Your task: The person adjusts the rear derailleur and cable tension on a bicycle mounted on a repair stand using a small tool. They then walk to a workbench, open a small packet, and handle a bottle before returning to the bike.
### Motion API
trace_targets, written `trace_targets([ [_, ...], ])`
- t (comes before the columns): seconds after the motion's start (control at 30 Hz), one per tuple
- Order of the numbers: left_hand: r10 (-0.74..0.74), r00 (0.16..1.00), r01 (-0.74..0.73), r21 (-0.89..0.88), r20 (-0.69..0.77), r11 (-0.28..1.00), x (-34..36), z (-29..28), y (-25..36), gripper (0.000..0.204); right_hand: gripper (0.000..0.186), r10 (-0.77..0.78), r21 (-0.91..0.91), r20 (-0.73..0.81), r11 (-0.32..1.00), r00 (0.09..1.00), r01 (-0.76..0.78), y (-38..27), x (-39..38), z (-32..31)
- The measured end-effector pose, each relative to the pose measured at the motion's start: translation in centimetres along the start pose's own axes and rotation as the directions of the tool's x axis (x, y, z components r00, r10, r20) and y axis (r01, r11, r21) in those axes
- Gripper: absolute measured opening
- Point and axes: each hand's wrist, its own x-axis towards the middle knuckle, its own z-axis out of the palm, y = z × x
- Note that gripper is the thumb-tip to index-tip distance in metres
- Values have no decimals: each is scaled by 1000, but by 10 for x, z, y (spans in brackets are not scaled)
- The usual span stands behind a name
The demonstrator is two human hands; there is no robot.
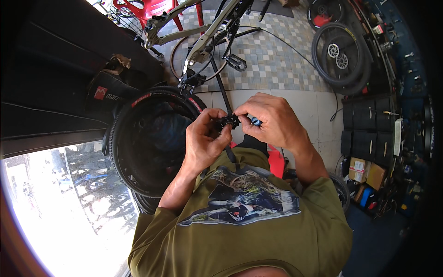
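In front of my chest, my left hand [201, 141] pinches a small black bicycle part [228, 122] between thumb and fingers. Its exact kind is too small and dark to make out. My right hand [278, 121] meets it from the other side, with thumb and index fingertips closed at the part's right edge. A short blue cylindrical piece [256, 122], perhaps a tool handle, sticks out from the curled fingers of the right hand. What the right fingertips grip is partly hidden. Both hands are close together, almost touching across the black part.
A bicycle frame [203, 46] with a pedal [236, 63] hangs just ahead. Left of me stand a wheel with a black tyre [121, 159] and a black box [104, 91]. Further wheels [336, 53], drawers [369, 113] and cartons [358, 169] line the right. A red chair [150, 9] is at the far left.
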Motion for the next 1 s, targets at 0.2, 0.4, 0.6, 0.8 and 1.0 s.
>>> trace_targets([
  [0.2, -14, 999, 21, -193, 39, 981, -5, 0, -6, 27, 19, -49, 16, 34, 999, 998, 49, 3, -5, 2],
  [0.4, -37, 998, 44, -139, 53, 989, -3, -1, -3, 27, 13, 71, -213, -139, 972, 988, -100, -21, -8, 17],
  [0.6, -81, 995, 99, -364, 66, 926, -3, -9, -3, 26, 17, 409, 202, -324, 911, 853, -361, 4, -4, -10],
  [0.8, -12, 1000, 7, -298, -17, 955, -2, 1, 6, 25, 25, 450, 540, 107, 722, 887, -432, 5, -15, -2],
  [1.0, 55, 994, -53, 26, -93, 998, -3, 3, 5, 24, 23, 384, 548, 202, 718, 901, -429, 6, -12, 3],
])
